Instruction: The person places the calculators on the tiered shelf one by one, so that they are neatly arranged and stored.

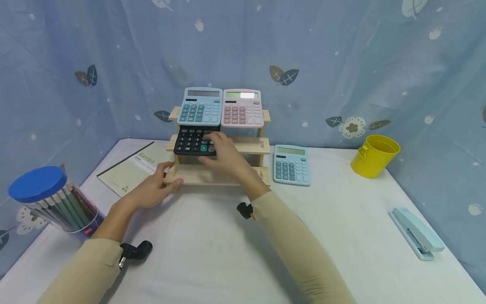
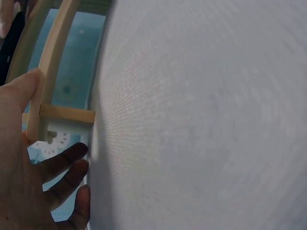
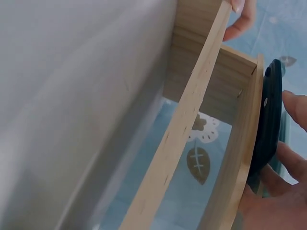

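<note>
A black calculator (image 1: 194,141) leans on the left of the middle tier of a wooden three-tier rack (image 1: 250,145). My right hand (image 1: 228,158) grips its right side, fingers on its face and edge; in the right wrist view, the calculator (image 3: 269,115) shows edge-on beside the fingers. My left hand (image 1: 153,188) holds the left end of the rack's lowest tier, thumb in front. The left wrist view shows its thumb and a partly hidden finger at the wooden corner (image 2: 36,120), other fingers spread. A blue calculator (image 1: 201,107) and a pink calculator (image 1: 243,109) stand side by side on the top tier.
Another blue calculator (image 1: 291,165) lies right of the rack. A notepad (image 1: 133,166) lies to the left, partly behind the left hand. A blue-lidded tub of pencils (image 1: 60,202) stands far left. On the right are a yellow bucket (image 1: 373,156) and a light blue stapler (image 1: 415,232).
</note>
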A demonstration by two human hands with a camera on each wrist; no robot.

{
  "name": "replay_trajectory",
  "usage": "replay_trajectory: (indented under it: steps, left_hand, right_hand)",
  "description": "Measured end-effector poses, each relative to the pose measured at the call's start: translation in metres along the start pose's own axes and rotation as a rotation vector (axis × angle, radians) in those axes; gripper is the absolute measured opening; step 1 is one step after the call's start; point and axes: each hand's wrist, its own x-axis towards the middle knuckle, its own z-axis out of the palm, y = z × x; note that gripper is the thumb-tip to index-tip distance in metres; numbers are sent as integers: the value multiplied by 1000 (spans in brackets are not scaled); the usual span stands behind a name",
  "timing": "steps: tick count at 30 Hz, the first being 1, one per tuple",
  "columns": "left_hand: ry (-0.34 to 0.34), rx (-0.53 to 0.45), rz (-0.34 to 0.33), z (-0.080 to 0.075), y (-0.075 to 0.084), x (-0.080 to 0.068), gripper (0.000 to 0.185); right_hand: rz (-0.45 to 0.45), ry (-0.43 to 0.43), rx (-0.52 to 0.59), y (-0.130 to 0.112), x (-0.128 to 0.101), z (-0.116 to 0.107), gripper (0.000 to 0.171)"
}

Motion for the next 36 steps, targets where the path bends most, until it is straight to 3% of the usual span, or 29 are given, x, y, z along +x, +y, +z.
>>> replay_trajectory:
  steps: [20, 36]
  left_hand:
    - [-1, 14, -10, 3, 0, 6, 88]
    - [-6, 18, -24, 3, -1, 4, 87]
  right_hand:
    - [-145, -30, -150, 33, -57, -46, 58]
    - [-129, 43, -85, 66, -98, -65, 58]
